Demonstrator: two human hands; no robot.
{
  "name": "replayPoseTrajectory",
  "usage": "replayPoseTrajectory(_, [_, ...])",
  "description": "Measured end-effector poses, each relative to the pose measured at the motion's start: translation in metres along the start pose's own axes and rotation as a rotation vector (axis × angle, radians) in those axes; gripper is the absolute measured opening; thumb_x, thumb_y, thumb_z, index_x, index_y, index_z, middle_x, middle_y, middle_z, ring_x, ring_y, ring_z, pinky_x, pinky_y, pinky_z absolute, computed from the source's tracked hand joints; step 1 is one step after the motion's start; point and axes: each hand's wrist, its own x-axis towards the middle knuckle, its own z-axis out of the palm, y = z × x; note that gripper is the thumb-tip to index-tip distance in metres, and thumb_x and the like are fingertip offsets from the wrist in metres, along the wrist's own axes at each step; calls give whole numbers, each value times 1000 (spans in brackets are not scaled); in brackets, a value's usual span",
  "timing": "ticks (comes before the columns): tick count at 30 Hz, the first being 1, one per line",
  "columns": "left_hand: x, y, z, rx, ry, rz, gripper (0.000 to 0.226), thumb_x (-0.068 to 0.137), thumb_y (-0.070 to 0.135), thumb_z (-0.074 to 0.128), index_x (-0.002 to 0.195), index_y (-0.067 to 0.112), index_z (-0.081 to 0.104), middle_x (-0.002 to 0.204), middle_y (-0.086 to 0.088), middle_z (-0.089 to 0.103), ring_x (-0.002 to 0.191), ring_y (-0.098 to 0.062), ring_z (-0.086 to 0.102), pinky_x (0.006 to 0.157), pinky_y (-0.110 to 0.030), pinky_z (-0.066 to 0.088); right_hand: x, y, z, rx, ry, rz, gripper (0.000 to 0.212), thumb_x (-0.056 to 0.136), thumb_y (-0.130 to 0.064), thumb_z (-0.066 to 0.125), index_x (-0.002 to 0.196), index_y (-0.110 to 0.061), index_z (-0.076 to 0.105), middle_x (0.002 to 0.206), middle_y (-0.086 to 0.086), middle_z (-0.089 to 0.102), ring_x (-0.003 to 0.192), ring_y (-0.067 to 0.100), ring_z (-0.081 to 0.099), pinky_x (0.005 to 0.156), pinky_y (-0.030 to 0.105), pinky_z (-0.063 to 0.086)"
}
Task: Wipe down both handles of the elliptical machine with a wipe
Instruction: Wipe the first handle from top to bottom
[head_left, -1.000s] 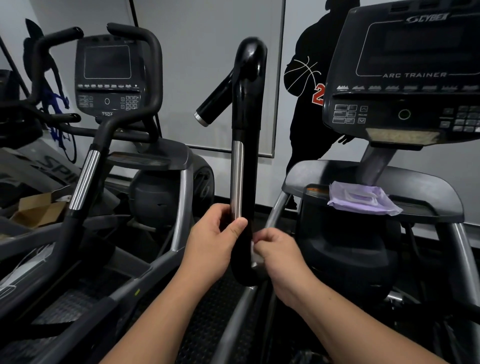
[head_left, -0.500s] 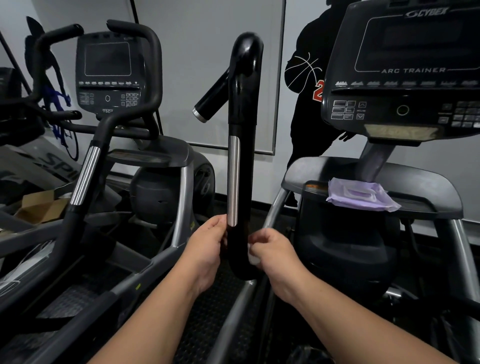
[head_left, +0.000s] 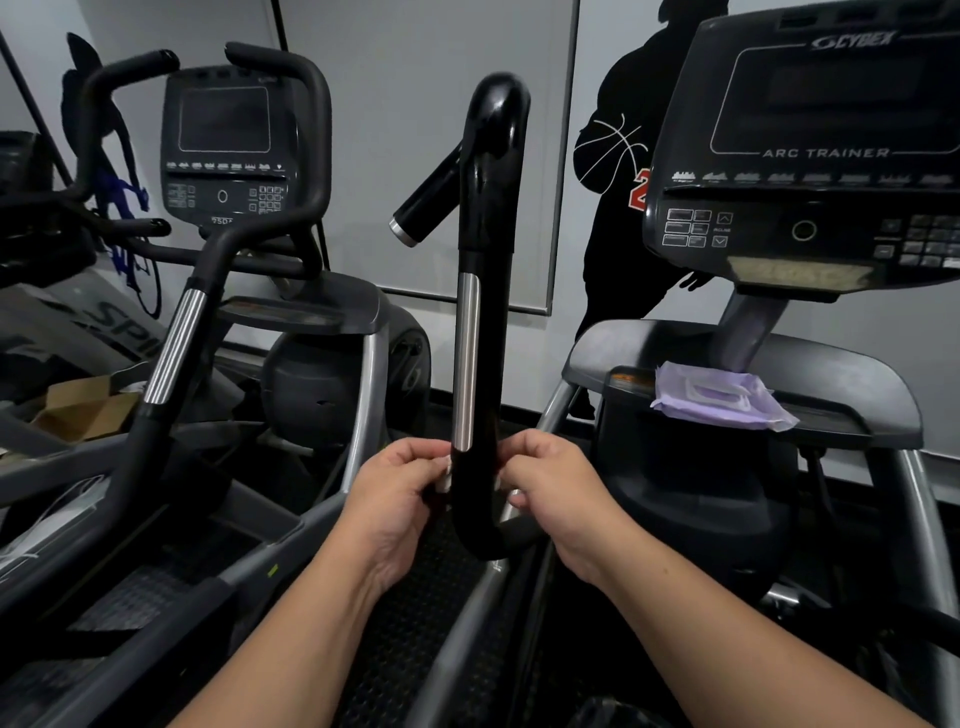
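Note:
The left handle (head_left: 488, 312) of the elliptical stands upright in the middle, glossy black with a silver strip down its front. My left hand (head_left: 395, 493) and my right hand (head_left: 556, 493) flank its lower part, just under the strip's end. Each hand pinches an end of a white wipe (head_left: 511, 508), which passes behind the handle. Only small white bits of the wipe show beside my fingers. The machine's other handle is out of view.
A purple wipe pack (head_left: 719, 397) lies on the machine's dark tray (head_left: 841, 374), under the console (head_left: 810, 156) at the right. A second machine (head_left: 223, 156) stands at the left, its handle (head_left: 174, 353) close by. A cardboard box (head_left: 78, 410) sits at the far left.
My left thumb has come off the front of the handle. Both hands have slid down a little, from the silver strip's end to the black part below it.

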Motion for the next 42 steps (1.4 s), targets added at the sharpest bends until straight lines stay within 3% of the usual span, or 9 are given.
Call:
replayPoseTrajectory(4, [-4, 0, -1, -125, 53, -36, 24, 86, -15, 43, 92, -9, 66, 79, -22, 70, 73, -28, 66, 82, -43, 54, -3, 4, 6, 25, 12, -9, 28, 78, 2, 52, 87, -14, 73, 86, 16, 76, 73, 24, 66, 63, 32, 53])
replayPoseTrajectory(8, [-1, 3, 0, -54, 40, -73, 32, 77, -21, 40, 92, -6, 65, 76, -20, 67, 65, -25, 63, 70, -38, 52, -4, 6, 3, 39, 13, -66, 28, 81, 1, 55, 95, -17, 72, 90, 5, 77, 87, 22, 74, 79, 35, 60])
replayPoseTrajectory(11, [-5, 0, -1, 59, 7, -84, 27, 82, -21, 51, 92, -1, 65, 70, -14, 68, 57, -19, 63, 62, -32, 53, -7, 5, -2, -43, -12, -125, 17, 87, -5, 64, 96, -16, 73, 88, 3, 77, 80, 11, 71, 73, 21, 54])
replayPoseTrajectory(15, [-14, -2, 4, 34, 85, 19, 19, 88, -12, 58, 87, 6, 65, 71, -8, 69, 60, -15, 61, 63, -29, 47, -7, 6, -2, -101, -25, -163, 7, 92, -18, 68, 98, -19, 72, 91, -3, 78, 84, 7, 73, 72, 16, 52])
replayPoseTrajectory(20, [-23, -26, 0, 223, 128, 226, 19, 92, 3, 65, 88, 21, 72, 85, -5, 73, 80, -18, 64, 78, -36, 54, -9, 9, -1, -106, -17, -180, 5, 93, -19, 67, 95, -21, 71, 80, -11, 74, 71, -4, 66, 63, 12, 45])
replayPoseTrajectory(27, [-30, -36, 4, 513, 162, 459, 27, 84, 4, 75, 94, 26, 62, 89, -1, 68, 79, -8, 65, 71, -13, 48, -10, 9, -2, -96, -17, -176, 7, 94, -18, 65, 94, -19, 72, 79, -7, 72, 71, 2, 63, 66, 19, 49])
replayPoseTrajectory(30, [-24, -33, 7, 475, 198, 467, 30, 81, 10, 80, 91, 32, 62, 86, -1, 69, 79, -15, 67, 71, -23, 53, -11, 8, -4, -50, -30, -136, 13, 97, -18, 59, 93, -10, 70, 73, 7, 59, 67, 18, 52, 62, 30, 45])
replayPoseTrajectory(33, [-21, -35, 10, 514, 216, 478, 32, 79, 15, 83, 89, 31, 59, 85, 1, 66, 74, -5, 64, 69, -21, 53, -10, 12, -5, 23, 7, -109, 16, 98, -13, 57, 91, -4, 69, 72, 6, 59, 68, 16, 52, 60, 25, 46])
replayPoseTrajectory(42, [-14, -40, 7, 488, 190, 434, 41, 74, 29, 87, 107, 32, 63, 100, 7, 72, 94, -10, 69, 84, -31, 56, -21, 43, 0, -40, 65, -129, 19, 93, -7, 60, 90, -21, 74, 85, 5, 75, 77, 9, 65, 75, 34, 55])
